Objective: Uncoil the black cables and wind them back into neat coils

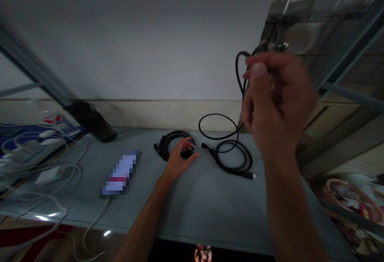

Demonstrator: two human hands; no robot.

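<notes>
Raised at the right, my right hand is closed, thumb against fingers, on a thin black cable. A loop of that cable shows left of the fingers, and it runs down to a loose ring above the table's back edge. Part of it is hidden behind the hand. My left hand rests at the front right of a coiled black cable, its fingers apart and overlapping the coil. Between the hands lies another coiled black cable with a metal-tipped plug at its front right.
A phone, blurred out, lies on the grey table with a white cord attached. Tangled white cables and a plastic bottle are at the left. A black object leans by the metal post. Baskets stand lower right.
</notes>
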